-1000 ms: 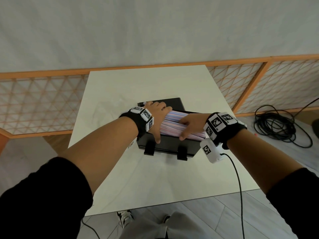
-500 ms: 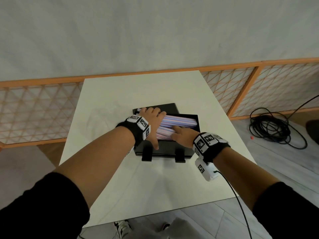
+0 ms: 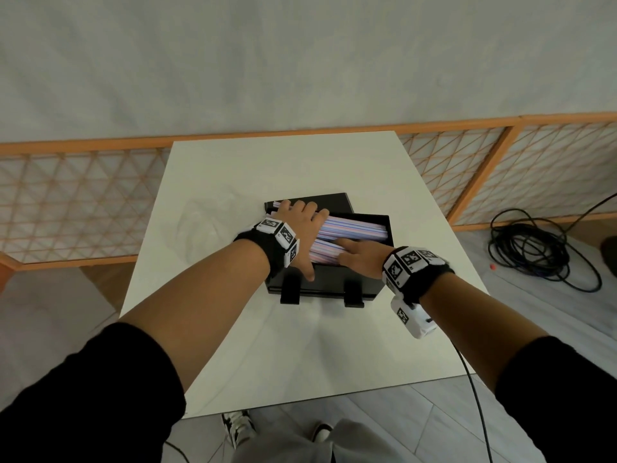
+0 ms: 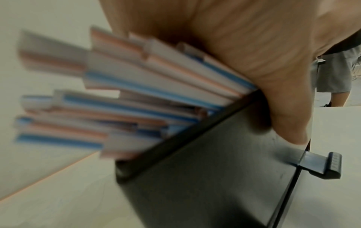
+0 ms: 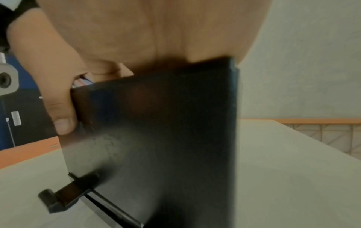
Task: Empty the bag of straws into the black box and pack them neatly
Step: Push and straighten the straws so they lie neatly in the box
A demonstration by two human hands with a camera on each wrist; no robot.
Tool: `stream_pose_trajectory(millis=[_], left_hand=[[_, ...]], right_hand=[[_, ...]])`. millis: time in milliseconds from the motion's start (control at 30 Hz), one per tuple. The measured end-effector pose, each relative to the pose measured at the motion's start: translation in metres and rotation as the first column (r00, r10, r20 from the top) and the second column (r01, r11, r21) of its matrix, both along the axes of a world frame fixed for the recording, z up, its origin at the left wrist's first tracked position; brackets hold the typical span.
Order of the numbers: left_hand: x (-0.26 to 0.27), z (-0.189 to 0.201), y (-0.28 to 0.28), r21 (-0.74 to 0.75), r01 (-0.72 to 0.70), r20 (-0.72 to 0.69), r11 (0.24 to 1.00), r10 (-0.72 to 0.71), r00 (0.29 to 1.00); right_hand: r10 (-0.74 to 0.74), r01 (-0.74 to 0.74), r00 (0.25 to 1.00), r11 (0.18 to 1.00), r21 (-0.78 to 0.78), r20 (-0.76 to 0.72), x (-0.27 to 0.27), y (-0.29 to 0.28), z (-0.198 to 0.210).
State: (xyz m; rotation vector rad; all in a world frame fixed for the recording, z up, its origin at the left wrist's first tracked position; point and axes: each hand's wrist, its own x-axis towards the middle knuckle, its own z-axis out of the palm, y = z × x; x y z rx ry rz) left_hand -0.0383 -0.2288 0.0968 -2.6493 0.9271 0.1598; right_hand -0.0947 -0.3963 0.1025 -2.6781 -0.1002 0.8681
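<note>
The black box (image 3: 329, 283) stands open at the middle of the white table (image 3: 300, 355), its lid (image 3: 320, 202) behind it. Pink, blue and white straws (image 3: 354, 228) lie lengthwise inside. My left hand (image 3: 300, 228) lies across their left end, thumb down the front wall. The left wrist view shows the straws (image 4: 121, 95) sticking out past the box (image 4: 205, 182) end under my palm. My right hand (image 3: 359, 253) presses straight fingers on the straws by the front wall. In the right wrist view its thumb (image 5: 60, 117) rests on the box (image 5: 166, 131) outside.
A crumpled clear plastic bag (image 3: 203, 225) lies on the table left of the box. Two latches (image 3: 289, 290) jut from the box front. A wooden lattice fence (image 3: 76, 202) runs behind the table. Coiled black cable (image 3: 534, 252) lies on the floor at right.
The straw bundle has gone from being held between both hands above the box to lying down inside it. My right hand has slid left along the front wall; the left hand stays over the left end.
</note>
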Motion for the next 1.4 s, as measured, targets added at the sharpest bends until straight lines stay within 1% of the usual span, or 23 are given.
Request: stream_pose_trajectory(millis=[67, 167, 300, 333, 367, 433, 533, 667, 700, 767, 867, 1033, 1067, 1100, 1167, 1200, 1233, 1267, 1300, 1333, 1367, 1400], left_hand=[[0.000, 0.000, 0.000, -0.005, 0.000, -0.006, 1.000, 0.000, 1.000], [-0.001, 0.001, 0.001, -0.016, -0.006, -0.010, 1.000, 0.006, 1.000], [-0.001, 0.001, 0.001, -0.032, -0.008, -0.011, 0.999, 0.008, 1.000], [-0.002, 0.001, 0.001, -0.033, -0.010, -0.015, 0.999, 0.010, 1.000], [-0.002, 0.002, 0.001, -0.031, -0.011, -0.017, 0.999, 0.011, 1.000], [-0.002, 0.002, 0.001, -0.023, -0.007, -0.015, 1.000, 0.007, 1.000], [-0.002, 0.003, -0.001, 0.006, -0.006, -0.018, 1.000, 0.006, 1.000], [-0.003, 0.002, -0.005, 0.056, -0.015, 0.004, 0.998, 0.015, 1.000], [-0.003, 0.002, -0.005, 0.066, -0.017, -0.001, 0.998, 0.017, 1.000], [-0.003, 0.002, -0.005, 0.074, -0.021, -0.014, 0.997, 0.022, 1.000], [-0.006, 0.005, -0.007, 0.073, -0.016, -0.021, 0.997, 0.018, 1.000], [-0.005, 0.013, -0.010, 0.142, 0.012, -0.047, 0.990, -0.005, 0.999], [-0.003, 0.016, -0.011, 0.124, 0.016, -0.055, 0.992, -0.009, 0.998], [-0.003, 0.020, -0.011, 0.074, 0.015, -0.062, 0.997, -0.010, 0.998], [-0.007, 0.031, -0.008, -0.100, -0.013, -0.085, 0.995, 0.004, 0.996], [-0.010, 0.039, -0.004, -0.213, -0.042, -0.097, 0.976, 0.022, 0.995], [-0.012, 0.045, 0.003, -0.326, -0.086, -0.109, 0.941, 0.053, 0.993], [-0.011, 0.047, 0.011, -0.439, -0.158, -0.143, 0.885, 0.105, 0.984], [-0.011, 0.050, 0.020, -0.564, -0.263, -0.211, 0.783, 0.171, 0.962], [-0.010, 0.048, 0.031, -0.676, -0.393, -0.313, 0.623, 0.239, 0.919], [-0.008, 0.047, 0.040, -0.751, -0.509, -0.427, 0.421, 0.278, 0.860], [-0.006, 0.042, 0.048, -0.760, -0.606, -0.543, 0.234, 0.285, 0.790]], right_hand=[[-0.017, 0.016, 1.000, 0.999, 0.045, 0.006, 0.000, 0.000, -0.001], [-0.052, 0.049, 0.999, 0.987, 0.154, 0.015, 0.001, -0.001, -0.004], [-0.142, 0.106, 0.985, 0.948, 0.299, 0.102, -0.001, -0.002, -0.007], [-0.147, 0.102, 0.981, 0.945, 0.309, 0.127, -0.003, -0.002, -0.006], [-0.144, 0.092, 0.978, 0.947, 0.306, 0.150, -0.004, -0.001, -0.006], [-0.101, 0.051, 0.977, 0.966, 0.253, 0.188, -0.006, -0.001, -0.004], [-0.004, -0.013, 0.975, 0.997, 0.078, 0.221, -0.004, -0.002, 0.000], [0.040, -0.008, 0.950, 0.995, -0.103, 0.310, 0.007, -0.008, 0.013], [0.038, -0.002, 0.941, 0.994, -0.106, 0.337, 0.010, -0.010, 0.016], [0.011, 0.005, 0.933, 0.999, -0.043, 0.360, 0.013, -0.015, 0.017], [-0.003, -0.008, 0.954, 0.999, 0.034, 0.299, 0.012, -0.014, 0.004], [-0.129, 0.077, 0.951, 0.979, 0.188, 0.282, 0.010, -0.017, -0.019], [-0.139, 0.082, 0.946, 0.976, 0.200, 0.294, 0.010, -0.017, -0.023], [-0.145, 0.081, 0.938, 0.975, 0.209, 0.314, 0.010, -0.017, -0.027], [-0.142, 0.067, 0.926, 0.973, 0.219, 0.349, 0.011, -0.017, -0.032], [-0.138, 0.058, 0.925, 0.972, 0.227, 0.355, 0.011, -0.017, -0.033], [-0.135, 0.050, 0.923, 0.971, 0.234, 0.362, 0.010, -0.017, -0.032], [-0.129, 0.041, 0.917, 0.972, 0.232, 0.377, 0.008, -0.017, -0.032], [-0.115, 0.026, 0.907, 0.975, 0.220, 0.404, 0.006, -0.017, -0.032], [-0.099, 0.011, 0.894, 0.980, 0.199, 0.436, 0.003, -0.017, -0.034], [-0.080, -0.002, 0.881, 0.985, 0.173, 0.466, 0.000, -0.016, -0.035], [-0.063, -0.011, 0.871, 0.989, 0.149, 0.486, -0.002, -0.016, -0.036]])
